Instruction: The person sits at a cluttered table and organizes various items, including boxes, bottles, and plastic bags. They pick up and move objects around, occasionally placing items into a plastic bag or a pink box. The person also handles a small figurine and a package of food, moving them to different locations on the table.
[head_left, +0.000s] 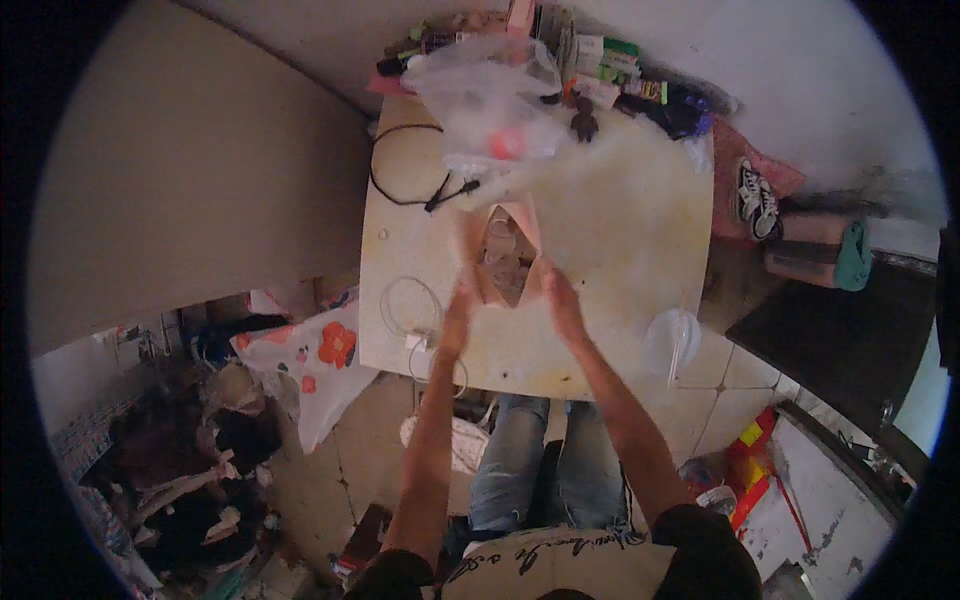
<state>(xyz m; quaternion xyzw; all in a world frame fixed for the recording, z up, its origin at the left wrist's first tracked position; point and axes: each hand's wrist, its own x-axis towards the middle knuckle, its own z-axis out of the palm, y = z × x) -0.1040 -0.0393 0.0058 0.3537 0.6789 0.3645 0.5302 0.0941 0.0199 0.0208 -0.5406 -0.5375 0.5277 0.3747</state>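
Note:
Both my hands are at the middle of the pale wooden table (630, 247). Between them is a pinkish-brown open-topped bag or box (529, 220), its mouth spread into a diamond shape. My left hand (465, 289) grips its left side and is blurred. On the opposite side my right hand (557, 289) holds the wall near the right corner. Pale and clear-looking contents (504, 251) show through the mouth, too blurred to name. Just beyond lies a black cable (390, 196) in a loop. A white charger (417, 342) with a white cable rests left of my left forearm.
A translucent plastic bag (487, 97) with something red inside sits at the table's far side, before several small boxes (607, 56). A clear round plastic lid or bowl (671, 337) is at the right front edge. Black-and-white sneakers (757, 199) stand right of the table. Flowered cloth (322, 360) hangs left.

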